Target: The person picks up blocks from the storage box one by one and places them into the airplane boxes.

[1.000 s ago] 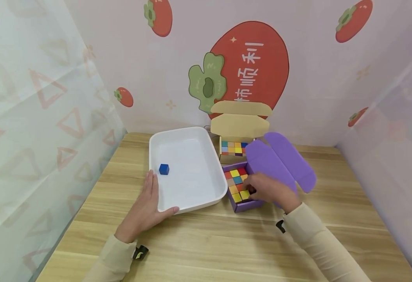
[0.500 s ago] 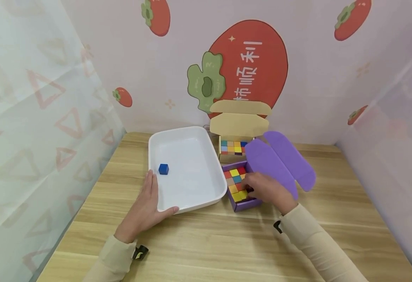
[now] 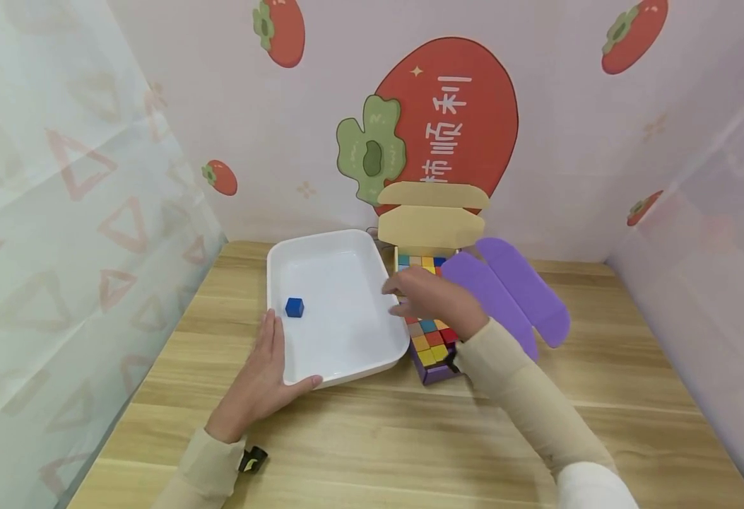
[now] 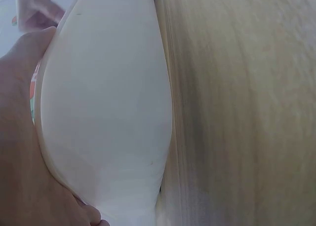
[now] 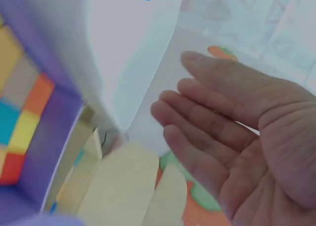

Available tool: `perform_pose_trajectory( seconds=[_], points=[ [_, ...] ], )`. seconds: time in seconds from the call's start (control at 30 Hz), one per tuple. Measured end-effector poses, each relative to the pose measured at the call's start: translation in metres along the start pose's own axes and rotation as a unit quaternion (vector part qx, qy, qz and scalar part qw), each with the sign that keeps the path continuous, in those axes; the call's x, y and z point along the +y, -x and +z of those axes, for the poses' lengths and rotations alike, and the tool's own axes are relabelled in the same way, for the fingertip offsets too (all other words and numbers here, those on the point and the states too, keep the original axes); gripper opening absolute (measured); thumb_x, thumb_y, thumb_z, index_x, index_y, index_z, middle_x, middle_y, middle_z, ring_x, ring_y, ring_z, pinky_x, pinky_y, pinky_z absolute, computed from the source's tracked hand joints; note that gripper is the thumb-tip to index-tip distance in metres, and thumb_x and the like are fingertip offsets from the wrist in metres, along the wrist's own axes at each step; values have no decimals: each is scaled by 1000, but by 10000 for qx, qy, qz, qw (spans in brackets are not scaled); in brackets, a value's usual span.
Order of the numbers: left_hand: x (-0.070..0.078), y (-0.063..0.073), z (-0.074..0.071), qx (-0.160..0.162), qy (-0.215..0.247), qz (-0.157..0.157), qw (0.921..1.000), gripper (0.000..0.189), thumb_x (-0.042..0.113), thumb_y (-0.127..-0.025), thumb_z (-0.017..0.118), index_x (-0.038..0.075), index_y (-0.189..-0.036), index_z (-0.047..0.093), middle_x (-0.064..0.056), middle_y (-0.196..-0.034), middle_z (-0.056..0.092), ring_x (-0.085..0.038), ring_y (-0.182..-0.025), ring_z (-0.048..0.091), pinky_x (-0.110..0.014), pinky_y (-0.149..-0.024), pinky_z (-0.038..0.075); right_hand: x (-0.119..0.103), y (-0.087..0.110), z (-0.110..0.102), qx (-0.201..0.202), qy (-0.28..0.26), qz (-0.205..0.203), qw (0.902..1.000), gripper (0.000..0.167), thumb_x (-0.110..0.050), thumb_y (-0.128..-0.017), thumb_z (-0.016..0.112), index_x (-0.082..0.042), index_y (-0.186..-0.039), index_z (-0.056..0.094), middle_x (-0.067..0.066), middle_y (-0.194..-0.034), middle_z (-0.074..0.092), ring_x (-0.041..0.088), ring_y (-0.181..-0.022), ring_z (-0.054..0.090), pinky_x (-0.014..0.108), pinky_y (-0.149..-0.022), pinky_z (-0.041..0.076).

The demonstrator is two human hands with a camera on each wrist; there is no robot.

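A white tray point(image 3: 340, 346) lies on the table with one blue cube point(image 3: 294, 307) near its left side. My left hand point(image 3: 260, 378) rests on the tray's front left corner, fingers along the left rim and thumb at the front rim. My right hand point(image 3: 432, 297) hovers over the tray's right edge. In the right wrist view, the right hand point(image 5: 232, 132) has loosely bent fingers, with nothing visible between thumb and fingertips. Below it, the purple box point(image 3: 438, 375) holds rows of coloured cubes point(image 3: 429, 325); hand and sleeve hide part of them.
Behind the purple box, a yellowish box point(image 3: 432, 226) stands with its lid up and coloured cubes point(image 3: 416, 261) inside. The purple lid point(image 3: 518, 297) folds out to the right. A printed backdrop point(image 3: 321, 141) encloses the wooden table point(image 3: 346, 445).
My right hand has lifted out of the purple box and moved up and left to the tray's right rim. A red cube now shows in the box. The left hand keeps its place.
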State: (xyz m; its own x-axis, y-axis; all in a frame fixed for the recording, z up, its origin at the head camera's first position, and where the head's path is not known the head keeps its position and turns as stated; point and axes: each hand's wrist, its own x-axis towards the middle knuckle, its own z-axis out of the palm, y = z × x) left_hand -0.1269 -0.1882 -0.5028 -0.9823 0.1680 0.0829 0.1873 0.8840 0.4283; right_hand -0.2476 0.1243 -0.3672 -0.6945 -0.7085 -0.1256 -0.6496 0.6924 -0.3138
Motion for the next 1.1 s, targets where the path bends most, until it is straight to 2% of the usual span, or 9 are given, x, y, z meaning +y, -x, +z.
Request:
perform_pose_trajectory(
  seconds=[0.17, 0.3, 0.43, 0.53, 0.67, 0.8, 0.97, 1.1],
  points=[
    [0, 1, -1, 1, -2, -6, 10000, 137, 79, -85, 67, -8, -165, -2, -25, -176, -13, -44, -165, -3, -62, -130, 23, -18, -47, 5, -148, -277, -168, 9994, 42, -21, -97, 79, -6, -136, 71, 11, -135, 74, 28, -125, 70, 40, -107, 58],
    [0, 0, 0, -14, 5, 22, 10000, 137, 79, -86, 67, -8, -166, -2, -24, -176, -14, -43, -166, -2, -62, -130, 24, -27, -88, 19, -232, -420, -272, 9985, 42, -25, -97, 79, -10, -136, 71, 9, -134, 74, 26, -124, 69, 40, -108, 57],
    [-2, 0, 0, 2, -3, 39, 10000, 137, 80, -85, 67, -8, -166, 0, -24, -177, -12, -43, -166, -2, -62, -130, 24, -39, -128, 36, -255, -552, -83, 9981, 43, -28, -97, 79, -10, -135, 72, 9, -134, 74, 21, -119, 69, 35, -106, 58],
    [-2, 1, 1, 6, -8, 21, 10000, 136, 80, -85, 67, -8, -166, 1, -24, -177, -11, -42, -166, -2, -62, -130, 24, -50, -150, 50, -230, -662, 285, 9971, 45, -30, -96, 80, -12, -136, 71, 6, -133, 74, 17, -115, 66, 34, -106, 58],
    [-1, 2, 0, 49, -2, 31, 10000, 136, 79, -86, 67, -8, -166, 1, -24, -177, -9, -42, -166, -2, -63, -130, 22, -62, -168, 67, -251, -673, 727, 9948, 45, -33, -94, 82, -15, -134, 72, 2, -125, 72, 16, -111, 61, 37, -106, 58],
    [0, 3, -1, 152, -46, 101, 9998, 135, 79, -86, 68, -8, -166, 2, -25, -177, -7, -44, -166, -1, -64, -131, 19, -66, -178, 81, -321, -585, 843, 9942, 38, -31, -94, 82, -14, -127, 76, 1, -116, 72, 17, -104, 61, 37, -105, 58],
    [0, 3, -1, 227, -92, 133, 9996, 135, 78, -85, 69, -8, -166, 2, -24, -177, -7, -43, -166, 0, -63, -132, 19, -66, -184, 90, -207, -408, 740, 9962, 27, -27, -95, 81, -13, -117, 79, 1, -109, 75, 16, -96, 64, 35, -104, 58],
    [-1, 3, -1, 220, -89, 116, 9997, 135, 79, -85, 68, -8, -166, 2, -24, -177, -7, -43, -166, 0, -63, -132, 19, -66, -185, 88, -107, -280, 604, 9977, 24, -25, -95, 81, -13, -115, 79, 1, -108, 75, 16, -98, 62, 36, -105, 57]
  ],
)
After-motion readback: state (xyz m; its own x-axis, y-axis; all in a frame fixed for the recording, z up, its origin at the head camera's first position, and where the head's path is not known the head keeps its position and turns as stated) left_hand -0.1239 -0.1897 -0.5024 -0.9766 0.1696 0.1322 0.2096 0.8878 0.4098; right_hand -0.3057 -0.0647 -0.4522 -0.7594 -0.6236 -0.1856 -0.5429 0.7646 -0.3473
